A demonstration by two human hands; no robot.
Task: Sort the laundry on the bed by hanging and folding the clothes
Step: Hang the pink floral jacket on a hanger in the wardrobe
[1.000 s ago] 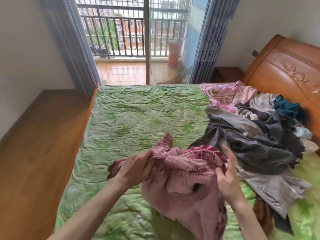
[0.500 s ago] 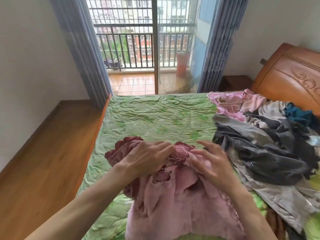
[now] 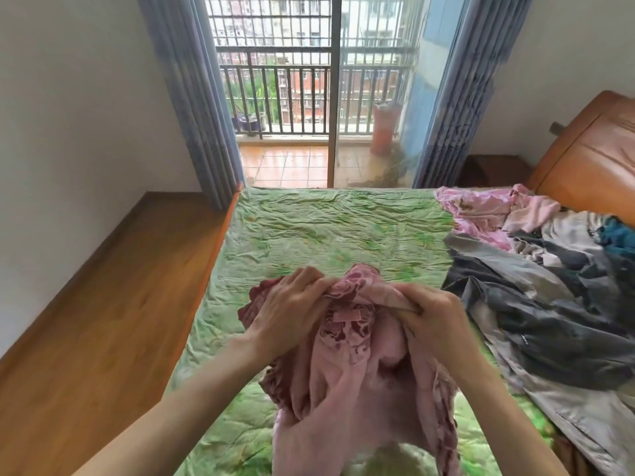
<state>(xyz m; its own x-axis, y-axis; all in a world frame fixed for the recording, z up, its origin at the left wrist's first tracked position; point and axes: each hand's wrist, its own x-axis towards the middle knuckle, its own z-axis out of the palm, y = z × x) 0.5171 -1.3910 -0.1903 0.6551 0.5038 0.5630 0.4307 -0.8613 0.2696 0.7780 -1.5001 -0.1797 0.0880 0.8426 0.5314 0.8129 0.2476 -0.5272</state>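
The pink garment (image 3: 360, 365), bunched and pinched by both hands, the left hand (image 3: 292, 310) and the right hand (image 3: 433, 321), may slip or fold crooked, or snag the laundry pile (image 3: 536, 290) at three o'clock.

White walls (image 3: 79, 97) met a wooden floor (image 3: 103, 304). Blue curtains (image 3: 192, 115) framed a glass balcony door (image 3: 330, 97), daylight coming through its black railing (image 3: 299, 97). An orange pot (image 3: 385, 132) stood outside; an orange-brown headboard (image 3: 591, 159) and dark nightstand (image 3: 491, 171) stood beside it.

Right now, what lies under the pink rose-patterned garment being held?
Under the pink rose-patterned garment, the crinkled green quilt shows around its edges. Whatever lies directly beneath its hanging folds is covered.
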